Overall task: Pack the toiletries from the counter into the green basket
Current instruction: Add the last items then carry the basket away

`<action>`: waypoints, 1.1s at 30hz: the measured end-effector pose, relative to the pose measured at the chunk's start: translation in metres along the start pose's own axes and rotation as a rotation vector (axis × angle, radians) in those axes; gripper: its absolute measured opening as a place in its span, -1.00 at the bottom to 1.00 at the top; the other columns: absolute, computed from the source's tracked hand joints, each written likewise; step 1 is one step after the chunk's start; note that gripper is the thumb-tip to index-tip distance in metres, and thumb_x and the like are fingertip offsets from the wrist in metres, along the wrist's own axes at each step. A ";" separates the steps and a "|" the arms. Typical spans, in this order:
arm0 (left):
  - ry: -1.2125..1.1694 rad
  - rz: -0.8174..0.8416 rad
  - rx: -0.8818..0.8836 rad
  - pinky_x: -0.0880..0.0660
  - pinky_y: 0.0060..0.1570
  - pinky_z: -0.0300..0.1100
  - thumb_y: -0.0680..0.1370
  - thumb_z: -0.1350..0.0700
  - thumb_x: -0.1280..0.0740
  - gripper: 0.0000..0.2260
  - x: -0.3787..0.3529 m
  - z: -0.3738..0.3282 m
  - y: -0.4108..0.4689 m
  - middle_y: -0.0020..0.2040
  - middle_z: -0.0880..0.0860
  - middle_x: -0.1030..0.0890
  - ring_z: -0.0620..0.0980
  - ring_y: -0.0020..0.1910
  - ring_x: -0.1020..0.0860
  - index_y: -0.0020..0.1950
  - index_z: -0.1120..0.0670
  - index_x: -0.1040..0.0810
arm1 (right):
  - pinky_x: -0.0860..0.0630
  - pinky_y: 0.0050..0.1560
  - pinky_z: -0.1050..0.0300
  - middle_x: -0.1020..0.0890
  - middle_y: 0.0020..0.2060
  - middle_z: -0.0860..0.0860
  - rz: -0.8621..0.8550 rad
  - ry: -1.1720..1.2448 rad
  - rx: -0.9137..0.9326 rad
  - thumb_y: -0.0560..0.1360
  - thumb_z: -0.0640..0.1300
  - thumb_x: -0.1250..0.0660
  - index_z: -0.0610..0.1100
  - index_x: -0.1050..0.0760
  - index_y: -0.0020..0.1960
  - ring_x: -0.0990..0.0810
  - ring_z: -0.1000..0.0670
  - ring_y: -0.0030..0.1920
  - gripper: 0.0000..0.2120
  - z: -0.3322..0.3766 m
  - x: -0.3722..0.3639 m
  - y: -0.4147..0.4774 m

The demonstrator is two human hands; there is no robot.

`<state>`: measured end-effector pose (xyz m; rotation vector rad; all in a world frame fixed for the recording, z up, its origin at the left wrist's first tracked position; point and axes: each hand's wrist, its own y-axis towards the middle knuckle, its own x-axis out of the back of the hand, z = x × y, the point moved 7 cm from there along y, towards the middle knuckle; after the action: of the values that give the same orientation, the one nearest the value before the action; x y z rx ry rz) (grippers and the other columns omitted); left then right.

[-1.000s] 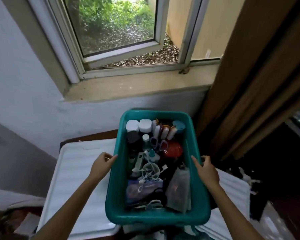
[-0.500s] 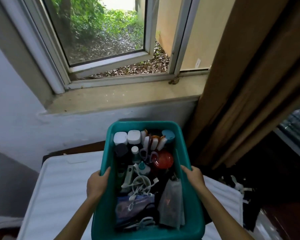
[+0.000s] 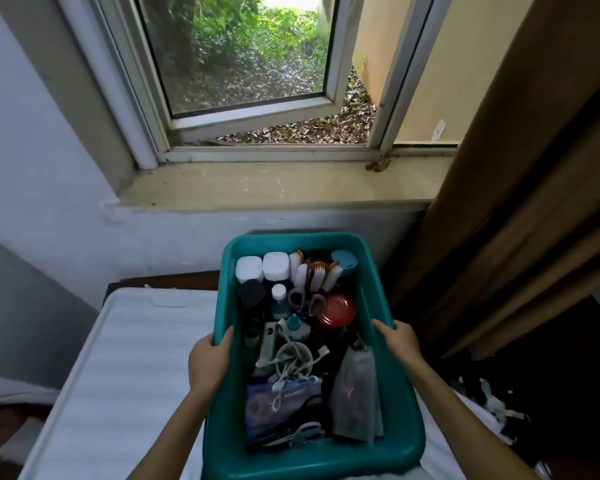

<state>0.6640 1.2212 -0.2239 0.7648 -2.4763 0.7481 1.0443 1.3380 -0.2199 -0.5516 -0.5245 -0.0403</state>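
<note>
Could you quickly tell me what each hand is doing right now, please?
The left hand grips the green basket by its left rim.
The right hand grips the same basket by its right rim.

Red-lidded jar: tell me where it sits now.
In the head view, the red-lidded jar sits inside the green basket, toward its right wall, beside the scissors.

Soft daylight enters through the open window [image 3: 250, 64], brightest on the greenery outside; the room's lower right corner falls into deep shadow. Wide-angle distortion bows the window frame [image 3: 392, 81] and curtain [image 3: 534, 168]. Slight motion blur softens the whole picture.
</note>
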 end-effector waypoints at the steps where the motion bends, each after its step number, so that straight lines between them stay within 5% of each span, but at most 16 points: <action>1: -0.001 -0.009 0.002 -0.31 -0.50 -0.20 0.56 -0.07 -0.29 -0.66 -0.001 -0.001 -0.001 -0.46 0.06 -0.51 0.01 -0.47 -0.47 -0.33 0.10 -0.50 | -0.59 -0.06 -0.06 -0.66 -0.20 -0.09 -0.001 -0.006 0.007 0.52 -0.02 -0.35 -0.16 -0.58 -0.01 -0.65 -0.12 -0.18 -0.79 0.001 0.001 0.003; 11: 0.026 -0.048 0.014 -0.39 -0.45 -0.20 0.56 -0.09 -0.26 -0.70 -0.001 -0.007 -0.008 -0.38 0.06 -0.58 0.02 -0.41 -0.54 -0.22 0.09 -0.57 | -0.59 -0.12 -0.08 -0.66 -0.25 -0.11 -0.028 -0.084 0.060 0.53 0.00 -0.32 -0.20 -0.60 -0.01 -0.64 -0.12 -0.23 -0.74 0.003 0.003 0.011; 15: 0.144 -0.119 -0.021 -0.39 -0.36 -0.16 0.55 -0.12 -0.26 -0.70 0.006 -0.019 -0.015 -0.26 0.09 -0.60 0.07 -0.29 -0.54 -0.15 0.11 -0.53 | -0.56 -0.11 0.00 -0.66 -0.09 -0.15 -0.056 -0.201 0.093 0.54 0.03 -0.31 -0.22 -0.55 0.10 -0.63 -0.15 -0.13 -0.67 0.011 0.007 0.005; 19: 0.283 -0.100 -0.036 -0.45 -0.23 -0.10 0.59 -0.12 -0.20 -0.72 0.008 -0.017 -0.045 -0.14 0.06 -0.56 0.14 -0.15 -0.56 0.00 0.10 -0.42 | -0.45 -0.02 -0.04 -0.52 0.16 -0.24 -0.324 -0.400 0.279 0.51 0.01 -0.34 -0.21 -0.34 0.26 -0.51 -0.26 0.13 -0.56 0.031 0.021 -0.022; 24: 0.326 -0.039 -0.127 -0.32 -0.29 -0.17 0.57 -0.20 -0.17 -0.75 0.018 0.016 -0.087 -0.15 -0.06 -0.48 -0.01 -0.20 -0.51 -0.06 -0.03 -0.33 | -0.32 0.18 -0.15 -0.45 0.16 -0.31 -0.509 -0.308 0.522 0.45 -0.18 -0.39 -0.26 -0.43 0.22 -0.41 -0.30 0.19 -0.62 0.059 -0.008 -0.064; 27: 0.209 0.060 -0.173 -0.35 -0.34 -0.28 0.50 -0.33 -0.19 -0.65 0.035 0.043 -0.093 -0.11 -0.11 -0.55 -0.15 -0.22 -0.53 0.00 -0.07 -0.43 | -0.34 0.19 -0.11 -0.49 0.10 -0.27 -0.430 -0.096 0.650 0.47 -0.30 -0.33 -0.27 -0.45 0.19 -0.46 -0.26 0.14 -0.71 0.091 -0.046 -0.097; 29: 0.179 0.135 -0.219 -0.36 -0.28 -0.39 0.55 -0.26 -0.17 -0.73 0.055 0.067 -0.089 -0.07 -0.12 -0.58 -0.24 -0.20 -0.52 0.03 -0.10 -0.46 | -0.45 0.12 -0.11 -0.52 0.05 -0.15 -0.333 0.002 0.726 0.51 -0.30 -0.29 -0.20 -0.44 0.17 -0.50 -0.18 0.07 -0.76 0.111 -0.079 -0.127; 33: 0.204 0.155 -0.161 -0.38 -0.14 -0.27 0.62 -0.04 -0.19 -0.82 0.121 0.140 -0.057 0.01 -0.06 -0.59 -0.12 -0.12 -0.54 0.11 0.01 -0.50 | -0.46 0.05 0.11 -0.50 -0.01 0.06 -0.280 0.011 0.835 0.54 -0.27 -0.26 -0.09 -0.44 0.13 -0.51 0.01 0.02 -0.81 0.126 -0.156 -0.197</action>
<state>0.5742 1.0512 -0.2430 0.4197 -2.3925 0.6359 0.8159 1.2181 -0.1084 0.3389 -0.5515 -0.0848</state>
